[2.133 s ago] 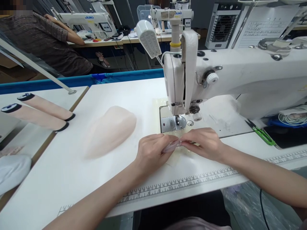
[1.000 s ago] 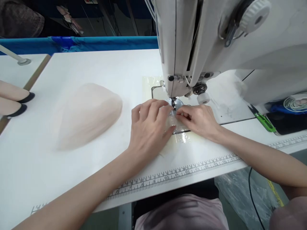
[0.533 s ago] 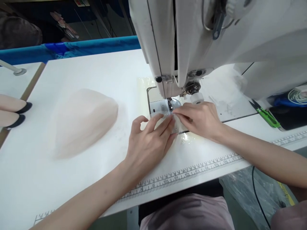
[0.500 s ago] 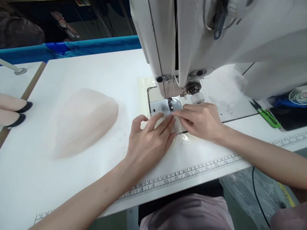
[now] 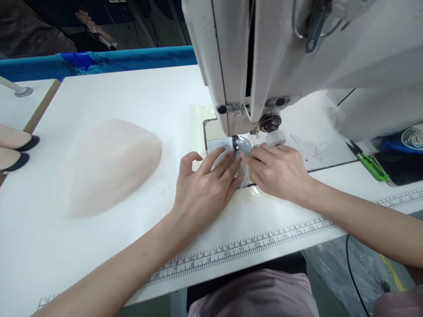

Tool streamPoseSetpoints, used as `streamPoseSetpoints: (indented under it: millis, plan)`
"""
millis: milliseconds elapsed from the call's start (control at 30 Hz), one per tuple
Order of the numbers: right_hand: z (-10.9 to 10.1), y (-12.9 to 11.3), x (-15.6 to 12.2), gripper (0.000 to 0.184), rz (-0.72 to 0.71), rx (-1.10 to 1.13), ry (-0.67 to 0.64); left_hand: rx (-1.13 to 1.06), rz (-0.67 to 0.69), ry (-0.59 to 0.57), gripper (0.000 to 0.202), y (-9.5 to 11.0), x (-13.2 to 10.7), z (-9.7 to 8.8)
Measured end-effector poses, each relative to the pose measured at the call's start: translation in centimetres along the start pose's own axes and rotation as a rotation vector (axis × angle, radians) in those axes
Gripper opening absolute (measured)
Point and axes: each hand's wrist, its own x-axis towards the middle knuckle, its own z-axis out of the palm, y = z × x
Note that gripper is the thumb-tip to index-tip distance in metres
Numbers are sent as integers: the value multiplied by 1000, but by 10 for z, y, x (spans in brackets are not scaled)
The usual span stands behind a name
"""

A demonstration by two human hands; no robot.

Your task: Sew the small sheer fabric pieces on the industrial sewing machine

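Observation:
A white sewing machine [image 5: 297, 57] stands at the right of the white table [image 5: 132, 88]. Its needle and presser foot [image 5: 235, 145] sit over the metal plate. A small sheer, nearly clear piece of fabric [image 5: 245, 174] lies under the foot. My left hand [image 5: 205, 187] lies flat with its fingers stretched out, pressing the piece just left of the needle. My right hand [image 5: 277, 171] rests on the piece at the right of the needle, fingertips pressed down on it. A pile of pale pink sheer fabric [image 5: 112, 163] lies to the left of my hands.
Green thread snips [image 5: 368, 160] lie at the right beside coiled cable. Two skin-coloured forms with black ends [image 5: 16, 149] rest on the left side table. A printed ruler [image 5: 251, 244] runs along the table's front edge. A blue barrier [image 5: 99, 59] runs behind.
Two seconds ago both hands held the small piece in front of the machine. They have since carried it under the presser foot, and the fingers now lie flatter on it. The camera has leaned in closer.

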Motion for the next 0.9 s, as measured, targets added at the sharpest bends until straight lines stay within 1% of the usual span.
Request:
streamPoseSetpoints:
  millis: [233, 433, 700, 900]
  plan:
    - [0, 1, 0, 29, -4, -6, 5, -17, -12, 7, 30, 2, 0, -1]
    - [0, 0, 1, 24, 9, 22, -7, -57, -29, -2, 32, 2, 0, 0]
    - [1, 1, 1, 29, 19, 31, -11, -79, -46, -2, 30, 1, 2, -3]
    - [2, 1, 3, 30, 22, -2, -8, -87, -54, 11, 28, -1, 4, 3]
